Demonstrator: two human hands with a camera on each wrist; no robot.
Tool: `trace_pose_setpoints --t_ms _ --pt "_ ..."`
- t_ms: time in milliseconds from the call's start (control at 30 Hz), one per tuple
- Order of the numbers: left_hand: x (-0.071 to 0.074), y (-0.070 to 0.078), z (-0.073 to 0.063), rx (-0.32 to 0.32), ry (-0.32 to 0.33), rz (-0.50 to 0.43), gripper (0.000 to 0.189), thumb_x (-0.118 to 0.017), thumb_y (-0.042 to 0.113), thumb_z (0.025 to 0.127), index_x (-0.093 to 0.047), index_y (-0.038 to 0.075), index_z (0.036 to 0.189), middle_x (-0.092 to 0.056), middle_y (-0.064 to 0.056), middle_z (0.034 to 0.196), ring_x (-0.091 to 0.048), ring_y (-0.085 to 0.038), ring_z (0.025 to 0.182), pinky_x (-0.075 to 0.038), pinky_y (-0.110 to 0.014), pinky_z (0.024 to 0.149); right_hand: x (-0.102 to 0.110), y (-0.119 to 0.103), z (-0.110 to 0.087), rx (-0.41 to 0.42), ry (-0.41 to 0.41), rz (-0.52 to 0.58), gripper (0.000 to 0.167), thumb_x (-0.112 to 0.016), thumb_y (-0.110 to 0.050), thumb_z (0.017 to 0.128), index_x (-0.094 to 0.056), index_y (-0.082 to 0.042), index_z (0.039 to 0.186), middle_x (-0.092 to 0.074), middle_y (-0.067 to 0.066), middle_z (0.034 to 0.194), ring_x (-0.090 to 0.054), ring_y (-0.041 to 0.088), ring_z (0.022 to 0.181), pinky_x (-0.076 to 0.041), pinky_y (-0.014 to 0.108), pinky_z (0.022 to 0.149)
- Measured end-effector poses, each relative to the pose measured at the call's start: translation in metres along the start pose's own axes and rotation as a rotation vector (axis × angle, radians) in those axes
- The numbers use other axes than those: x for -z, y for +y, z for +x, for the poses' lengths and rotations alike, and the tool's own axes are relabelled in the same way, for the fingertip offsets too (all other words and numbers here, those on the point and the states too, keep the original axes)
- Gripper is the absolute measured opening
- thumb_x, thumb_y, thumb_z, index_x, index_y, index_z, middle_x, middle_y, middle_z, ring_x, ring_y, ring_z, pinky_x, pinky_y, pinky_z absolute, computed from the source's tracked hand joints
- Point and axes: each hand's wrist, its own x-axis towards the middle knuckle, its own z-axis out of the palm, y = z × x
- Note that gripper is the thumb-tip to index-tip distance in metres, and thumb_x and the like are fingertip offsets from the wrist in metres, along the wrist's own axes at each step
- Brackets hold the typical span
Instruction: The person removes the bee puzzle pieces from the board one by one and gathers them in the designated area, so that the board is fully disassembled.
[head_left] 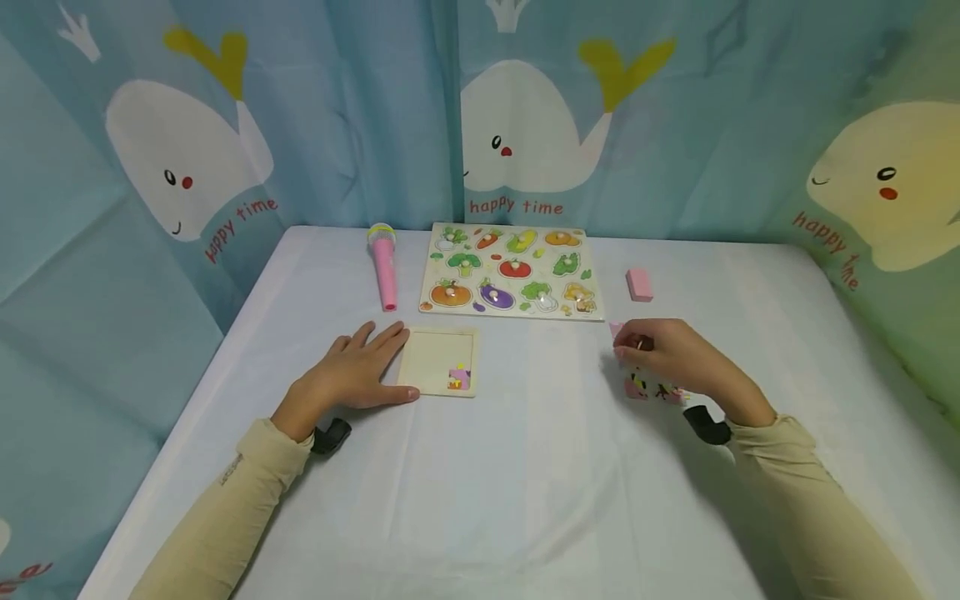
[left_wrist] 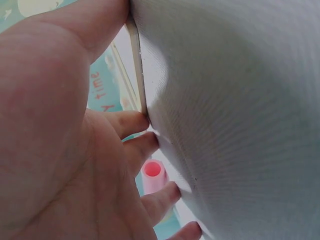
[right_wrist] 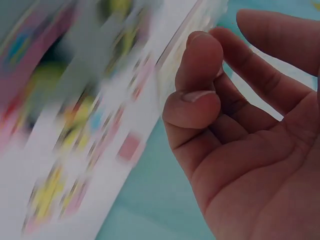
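A small square wooden puzzle tray [head_left: 437, 362] lies on the table, with one pink and yellow puzzle piece [head_left: 459, 378] in its near right corner. My left hand [head_left: 356, 367] is spread at the tray's left side, thumb and index finger touching its edge. In the left wrist view, the fingers [left_wrist: 132, 122] are fairly straight and their tips rest on the tabletop. My right hand [head_left: 671, 354] hovers over loose pink puzzle pieces [head_left: 637, 387], partly hiding them. Its fingers [right_wrist: 200, 62] are loosely bent, the thumb apart, and nothing shows between them. The pieces are blurred in the right wrist view.
A vegetable peg board [head_left: 517, 271] lies behind the tray, with a pink toy microphone [head_left: 385, 267] to its left. A pink block [head_left: 640, 284] sits beyond my right hand. A blue whale-print curtain [head_left: 405, 108] hangs behind the white-covered table [head_left: 510, 483].
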Motion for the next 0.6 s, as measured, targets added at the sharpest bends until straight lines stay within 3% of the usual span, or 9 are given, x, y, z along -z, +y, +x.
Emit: trace_pose_setpoints --t_ms 400,600 --pt "-0.005 0.001 -0.004 0.003 0.007 -0.014 0.104 -0.069 0.065 0.096 -0.024 0.008 0.171 -0.018 -0.013 0.178 -0.011 -0.049 0.16 -0.017 -0.069 0.123 -0.05 -0.07 0.067 0.233 -0.058 0.081 0.005 -0.072 -0.007 0.101 -0.076 -0.003 0.101 -0.068 -0.001 0.086 -0.059 0.017 0.08 -0.05 0.036 0.072" --pt "-0.002 0.004 -0.004 -0.007 0.019 0.003 0.104 -0.067 0.065 0.098 -0.024 0.006 0.171 -0.019 -0.014 0.177 -0.013 -0.048 0.16 -0.02 -0.068 0.122 -0.071 -0.1 0.093 0.29 -0.112 0.092 0.008 -0.073 -0.007 0.1 -0.074 0.0 0.103 -0.065 0.001 0.086 -0.056 0.015 0.078 -0.049 0.032 0.073"
